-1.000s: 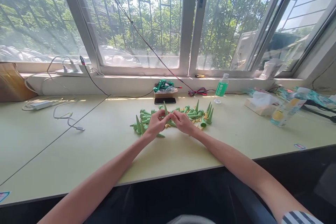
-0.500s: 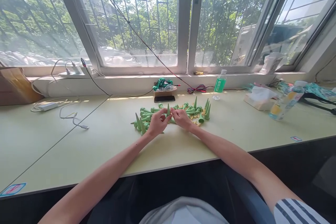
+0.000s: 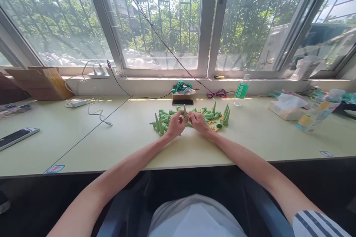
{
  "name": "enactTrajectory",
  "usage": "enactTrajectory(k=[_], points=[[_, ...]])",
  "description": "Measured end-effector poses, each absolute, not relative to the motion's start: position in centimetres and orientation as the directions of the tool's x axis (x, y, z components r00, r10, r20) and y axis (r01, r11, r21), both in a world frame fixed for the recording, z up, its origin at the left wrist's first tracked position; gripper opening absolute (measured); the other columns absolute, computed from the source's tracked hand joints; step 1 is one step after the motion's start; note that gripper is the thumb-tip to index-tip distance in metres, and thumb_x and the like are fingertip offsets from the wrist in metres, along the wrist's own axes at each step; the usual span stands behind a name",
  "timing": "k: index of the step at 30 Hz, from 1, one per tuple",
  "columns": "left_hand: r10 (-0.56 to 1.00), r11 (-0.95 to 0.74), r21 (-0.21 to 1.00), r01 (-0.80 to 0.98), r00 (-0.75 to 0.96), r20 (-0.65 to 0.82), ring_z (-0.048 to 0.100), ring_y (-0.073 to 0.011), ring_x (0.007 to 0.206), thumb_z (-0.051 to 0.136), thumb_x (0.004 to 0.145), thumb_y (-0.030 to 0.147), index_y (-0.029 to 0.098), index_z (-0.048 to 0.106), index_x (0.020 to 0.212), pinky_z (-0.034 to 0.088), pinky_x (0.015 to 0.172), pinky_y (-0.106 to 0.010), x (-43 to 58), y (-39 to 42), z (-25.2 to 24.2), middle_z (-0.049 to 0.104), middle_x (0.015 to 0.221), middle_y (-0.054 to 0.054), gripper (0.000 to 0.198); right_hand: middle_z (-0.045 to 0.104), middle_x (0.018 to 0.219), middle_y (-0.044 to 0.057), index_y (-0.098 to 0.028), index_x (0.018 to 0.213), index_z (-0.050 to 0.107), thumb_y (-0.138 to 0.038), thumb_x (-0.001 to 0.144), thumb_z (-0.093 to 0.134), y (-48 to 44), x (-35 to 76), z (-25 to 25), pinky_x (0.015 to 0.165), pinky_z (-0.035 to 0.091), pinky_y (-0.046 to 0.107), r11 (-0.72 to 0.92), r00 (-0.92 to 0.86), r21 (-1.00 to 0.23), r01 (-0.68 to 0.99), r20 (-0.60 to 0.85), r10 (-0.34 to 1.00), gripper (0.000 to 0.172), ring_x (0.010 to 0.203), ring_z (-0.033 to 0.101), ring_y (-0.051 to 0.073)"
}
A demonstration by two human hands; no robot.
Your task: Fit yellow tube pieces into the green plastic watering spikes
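My left hand (image 3: 176,124) is closed around a green cone-shaped spike (image 3: 185,111), which points upward from between the fingers. Right beside it, my right hand (image 3: 199,123) has its fingertips pinched together against the spike's side; whatever small piece they hold is hidden. Around both hands lies a pile of similar green plastic spikes (image 3: 165,117), some on their sides. A few stand upright at the right end, such as one green spike (image 3: 227,117). Small yellow pieces (image 3: 213,123) are scattered among them on the right.
Behind the pile are a black phone (image 3: 183,102) and a small box (image 3: 183,89) of green bundled material. A green-labelled bottle (image 3: 241,90) stands by the sill. To the right are a tissue box (image 3: 288,108) and a tilted bottle (image 3: 317,113). A white cable (image 3: 100,114) lies left.
The view has swung left, so the scene sits further right and more of the left table shows. Both hands keep the same hold beside the spike.
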State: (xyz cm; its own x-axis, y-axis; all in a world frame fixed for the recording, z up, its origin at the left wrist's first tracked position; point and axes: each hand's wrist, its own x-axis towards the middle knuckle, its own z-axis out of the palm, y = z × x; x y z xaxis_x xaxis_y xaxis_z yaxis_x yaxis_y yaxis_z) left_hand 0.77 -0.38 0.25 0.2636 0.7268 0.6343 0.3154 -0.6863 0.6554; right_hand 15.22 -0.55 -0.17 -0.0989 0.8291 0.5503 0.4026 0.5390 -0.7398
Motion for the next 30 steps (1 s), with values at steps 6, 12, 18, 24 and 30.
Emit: enactTrajectory(k=[6,12,18,24,30], points=[[0.727,-0.685,0.653,0.323,0.261,0.635,0.036,-0.0041,0.046,0.054,0.085,0.038,0.018,0.055,0.088,0.032,0.044,-0.018,0.7,-0.3,0.1,0.058,0.079,0.001,0.020,0.041,0.049,0.001,-0.023,0.054,0.037,-0.047,0.095,0.029,-0.2,14.9,-0.8,0.052,0.029,0.031,0.575,-0.088,-0.668,0.472,0.613,0.785,0.049,0.048,0.035,0.014],[0.711,-0.701,0.631,0.331,0.257,0.655,0.036,-0.0045,0.046,0.054,0.084,0.037,0.018,0.053,0.086,0.031,0.043,-0.018,0.4,-0.1,-0.2,0.059,0.078,0.001,0.019,0.041,0.050,-0.001,-0.021,0.057,0.038,-0.044,0.096,0.030,0.5,14.5,-1.5,0.051,0.025,0.029,0.594,-0.091,-0.642,0.484,0.638,0.764,0.046,0.048,0.033,0.013],[0.707,-0.703,0.616,0.355,0.261,0.657,0.037,-0.0065,0.046,0.051,0.086,0.036,0.019,0.052,0.085,0.029,0.044,-0.019,0.1,0.2,-0.8,0.052,0.068,0.003,0.017,0.034,0.048,-0.002,-0.022,0.054,0.031,-0.045,0.096,0.030,1.0,14.1,-2.0,0.050,0.021,0.029,0.592,-0.078,-0.650,0.477,0.639,0.765,0.048,0.048,0.028,0.013],[0.686,-0.718,0.570,0.399,0.269,0.676,0.033,-0.0090,0.047,0.049,0.087,0.037,0.020,0.047,0.078,0.028,0.045,-0.021,-0.1,0.2,-1.2,0.037,0.056,0.005,0.019,0.032,0.047,-0.003,-0.022,0.052,0.028,-0.047,0.094,0.032,1.2,14.0,-2.1,0.049,0.022,0.029,0.597,-0.080,-0.673,0.437,0.631,0.771,0.049,0.047,0.029,0.013],[0.707,-0.697,0.594,0.402,0.247,0.663,0.035,-0.0094,0.045,0.049,0.087,0.037,0.021,0.048,0.082,0.028,0.045,-0.022,-0.1,0.0,-1.2,0.038,0.055,0.006,0.017,0.043,0.052,-0.001,-0.022,0.058,0.040,-0.045,0.094,0.033,0.9,14.0,-2.0,0.050,0.027,0.027,0.578,-0.044,-0.654,0.487,0.643,0.765,0.044,0.050,0.037,0.014]])
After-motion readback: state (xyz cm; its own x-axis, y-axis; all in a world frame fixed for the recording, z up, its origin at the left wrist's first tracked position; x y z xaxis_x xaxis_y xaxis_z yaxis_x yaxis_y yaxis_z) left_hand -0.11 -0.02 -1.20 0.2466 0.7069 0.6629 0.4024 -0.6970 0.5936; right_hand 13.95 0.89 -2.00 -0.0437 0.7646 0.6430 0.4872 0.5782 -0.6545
